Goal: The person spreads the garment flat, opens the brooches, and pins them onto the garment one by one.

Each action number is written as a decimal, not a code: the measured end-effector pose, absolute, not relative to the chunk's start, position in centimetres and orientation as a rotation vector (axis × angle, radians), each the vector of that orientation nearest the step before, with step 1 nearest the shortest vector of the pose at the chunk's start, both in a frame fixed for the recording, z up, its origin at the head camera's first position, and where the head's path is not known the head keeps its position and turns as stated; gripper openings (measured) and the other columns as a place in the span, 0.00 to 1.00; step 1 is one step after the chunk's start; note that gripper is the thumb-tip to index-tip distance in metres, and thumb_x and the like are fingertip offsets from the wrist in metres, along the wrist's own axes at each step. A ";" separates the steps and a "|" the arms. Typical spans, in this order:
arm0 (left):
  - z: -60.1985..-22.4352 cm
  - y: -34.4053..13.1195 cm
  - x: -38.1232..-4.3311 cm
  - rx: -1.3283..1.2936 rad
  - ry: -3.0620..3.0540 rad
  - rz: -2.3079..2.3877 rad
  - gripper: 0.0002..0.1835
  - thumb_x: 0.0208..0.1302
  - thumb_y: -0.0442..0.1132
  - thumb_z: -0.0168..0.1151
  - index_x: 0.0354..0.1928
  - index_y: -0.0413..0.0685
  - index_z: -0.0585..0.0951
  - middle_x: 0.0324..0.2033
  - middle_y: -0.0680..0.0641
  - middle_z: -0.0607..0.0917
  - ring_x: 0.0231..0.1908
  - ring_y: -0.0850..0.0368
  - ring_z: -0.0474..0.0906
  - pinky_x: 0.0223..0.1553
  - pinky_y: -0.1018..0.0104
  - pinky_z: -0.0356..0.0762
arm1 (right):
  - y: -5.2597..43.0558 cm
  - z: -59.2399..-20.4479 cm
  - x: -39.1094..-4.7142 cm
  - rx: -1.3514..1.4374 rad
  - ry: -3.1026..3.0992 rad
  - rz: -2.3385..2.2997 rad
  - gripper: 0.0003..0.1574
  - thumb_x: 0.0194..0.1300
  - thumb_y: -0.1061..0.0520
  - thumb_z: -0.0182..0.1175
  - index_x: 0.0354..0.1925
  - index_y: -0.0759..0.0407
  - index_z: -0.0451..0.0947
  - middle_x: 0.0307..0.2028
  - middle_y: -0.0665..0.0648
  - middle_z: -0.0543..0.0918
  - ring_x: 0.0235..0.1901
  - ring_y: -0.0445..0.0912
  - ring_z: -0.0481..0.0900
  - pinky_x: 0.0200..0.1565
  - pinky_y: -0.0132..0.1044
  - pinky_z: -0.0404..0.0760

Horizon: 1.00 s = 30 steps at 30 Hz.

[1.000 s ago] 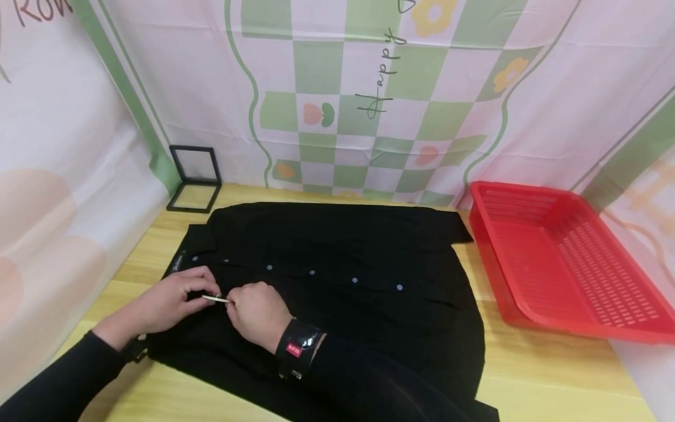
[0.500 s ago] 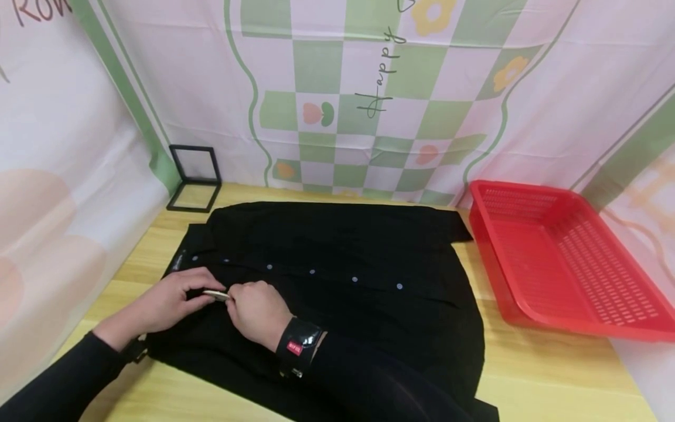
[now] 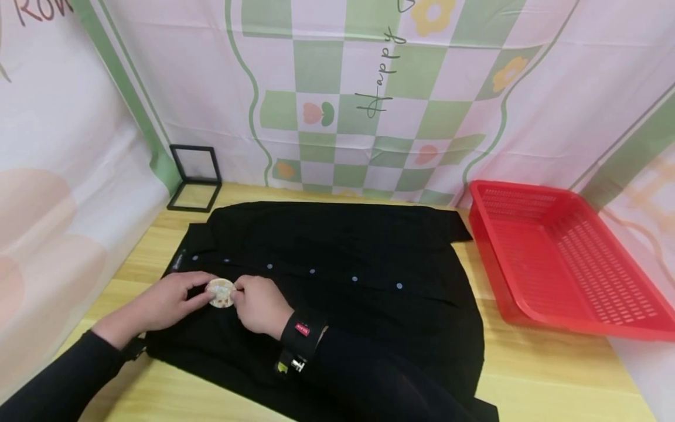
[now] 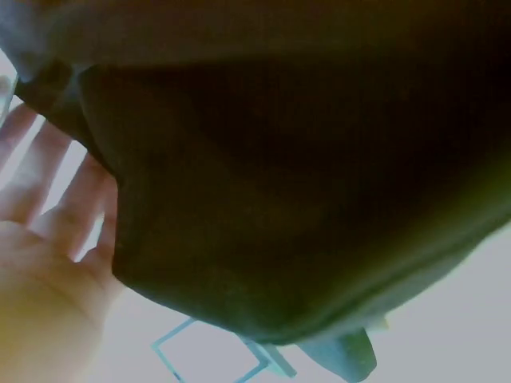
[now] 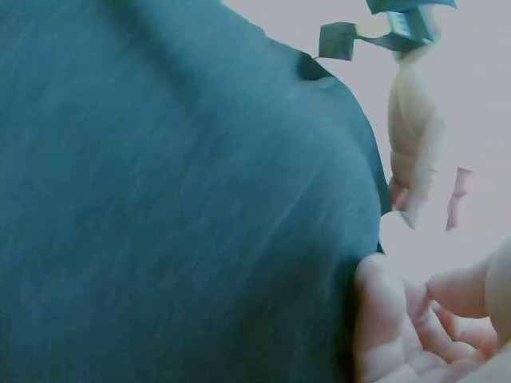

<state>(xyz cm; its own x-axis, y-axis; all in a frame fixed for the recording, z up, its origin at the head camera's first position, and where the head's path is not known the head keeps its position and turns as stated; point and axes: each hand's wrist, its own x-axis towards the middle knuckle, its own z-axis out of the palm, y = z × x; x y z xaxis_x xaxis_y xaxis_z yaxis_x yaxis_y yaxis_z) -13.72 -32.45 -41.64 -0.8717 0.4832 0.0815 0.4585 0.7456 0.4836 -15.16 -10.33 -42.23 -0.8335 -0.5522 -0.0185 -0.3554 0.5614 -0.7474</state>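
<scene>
A black short-sleeved shirt [image 3: 337, 240] with a row of pale buttons lies spread on the wooden table. Near its collar, both hands hold a small round badge [image 3: 222, 293] with a light printed face turned up. My left hand [image 3: 170, 300] pinches the badge's left edge between thumb and fingers. On the opposite edge, my right hand [image 3: 262, 306] grips it with thumb and forefinger. Dark cloth [image 4: 279, 191] covers much of the left wrist view and partly hides the left hand [image 4: 52, 207]. In the right wrist view the badge [image 5: 394, 230] looks washed out.
A red perforated plastic basket [image 3: 559, 264] stands on the right of the table. Two joined black square frames [image 3: 194, 180] stand at the back left corner. Patterned cloth [image 3: 364, 88] hangs behind and along the sides.
The badge was edge-on between the hands; now its printed face is turned up toward the head camera. The right hand and wrist have rotated slightly. The shirt has stayed put.
</scene>
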 end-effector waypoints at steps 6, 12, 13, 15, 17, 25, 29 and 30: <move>-41.3 -32.8 -13.4 0.647 2.810 0.627 0.33 0.69 0.45 0.65 0.71 0.41 0.68 0.60 0.37 0.78 0.60 0.40 0.73 0.56 0.41 0.72 | -10.0 -42.2 -15.3 -0.516 2.301 -1.319 0.21 0.74 0.64 0.53 0.62 0.67 0.71 0.31 0.47 0.82 0.22 0.36 0.80 0.25 0.30 0.78; -41.8 -32.6 -12.9 0.664 2.818 0.510 0.41 0.64 0.50 0.69 0.73 0.43 0.65 0.65 0.32 0.71 0.65 0.32 0.65 0.59 0.35 0.66 | -7.9 -41.6 -15.2 -0.886 2.614 -0.793 0.23 0.71 0.56 0.58 0.62 0.58 0.74 0.47 0.49 0.81 0.42 0.36 0.78 0.44 0.28 0.76; -41.9 -32.6 -12.7 0.668 2.828 0.481 0.42 0.62 0.52 0.70 0.73 0.43 0.66 0.66 0.32 0.70 0.65 0.32 0.64 0.59 0.34 0.65 | -7.2 -41.4 -15.0 -0.942 2.669 -0.681 0.24 0.70 0.54 0.60 0.62 0.56 0.75 0.49 0.50 0.80 0.45 0.38 0.78 0.47 0.30 0.76; -42.0 -32.6 -12.5 0.685 2.866 0.434 0.42 0.61 0.54 0.71 0.72 0.44 0.68 0.66 0.33 0.69 0.66 0.33 0.63 0.58 0.33 0.64 | -5.6 -41.2 -14.6 -1.003 2.732 -0.504 0.28 0.67 0.50 0.63 0.63 0.54 0.75 0.54 0.54 0.78 0.49 0.44 0.77 0.50 0.35 0.77; -42.0 -32.7 -12.3 0.690 2.913 0.399 0.43 0.59 0.56 0.72 0.71 0.44 0.69 0.67 0.34 0.68 0.65 0.33 0.62 0.56 0.33 0.63 | -3.7 -41.0 -14.1 -1.008 2.757 -0.362 0.35 0.65 0.44 0.66 0.66 0.54 0.73 0.59 0.59 0.75 0.54 0.50 0.76 0.54 0.41 0.76; -42.4 -32.8 -11.7 0.473 2.801 0.290 0.58 0.49 0.77 0.63 0.76 0.48 0.62 0.71 0.25 0.55 0.64 0.13 0.48 0.54 0.21 0.55 | 6.1 -41.5 -12.6 -0.718 2.523 -0.170 0.64 0.50 0.25 0.69 0.78 0.40 0.54 0.77 0.62 0.49 0.71 0.68 0.51 0.60 0.72 0.59; -42.9 -33.1 -11.3 0.403 2.776 0.241 0.60 0.46 0.79 0.61 0.75 0.50 0.64 0.71 0.24 0.54 0.63 0.10 0.45 0.53 0.18 0.52 | 9.0 -42.6 -12.2 -0.665 2.470 -0.173 0.68 0.46 0.18 0.64 0.79 0.33 0.48 0.79 0.53 0.39 0.74 0.64 0.39 0.57 0.80 0.50; -42.9 -33.2 -11.3 0.391 2.783 0.233 0.60 0.46 0.80 0.60 0.75 0.50 0.64 0.71 0.24 0.54 0.63 0.10 0.44 0.52 0.18 0.51 | 9.6 -42.8 -12.1 -0.672 2.476 -0.178 0.68 0.46 0.17 0.62 0.79 0.32 0.47 0.79 0.52 0.37 0.75 0.62 0.37 0.57 0.81 0.49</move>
